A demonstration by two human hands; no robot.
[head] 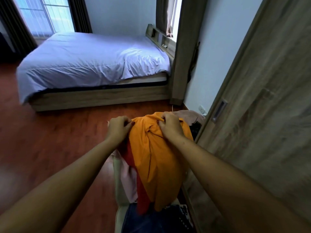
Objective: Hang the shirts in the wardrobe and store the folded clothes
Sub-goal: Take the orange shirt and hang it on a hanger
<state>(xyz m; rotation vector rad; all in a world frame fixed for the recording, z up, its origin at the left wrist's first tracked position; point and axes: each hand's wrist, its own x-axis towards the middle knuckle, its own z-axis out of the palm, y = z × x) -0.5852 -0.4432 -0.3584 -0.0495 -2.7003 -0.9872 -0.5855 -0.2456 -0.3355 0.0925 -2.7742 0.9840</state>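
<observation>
An orange shirt (156, 158) hangs in the air in front of me, held up by its top edge. My left hand (118, 127) pinches the cloth at its upper left. My right hand (169, 126) grips it at the upper right. A red garment (134, 167) hangs behind the orange shirt on its left side; what holds it is hidden. Below lies a pile of clothes (127, 180) with pink, cream and dark blue pieces. The wooden wardrobe door (262, 105) stands at the right, with a recessed metal handle (218, 111).
A bed with a pale blue cover (90, 63) fills the far half of the room on a wooden frame. Red-brown wood floor (50, 137) lies between me and the bed. A pinkish cloth (190, 115) and dark items lie by the wall near a socket (202, 109).
</observation>
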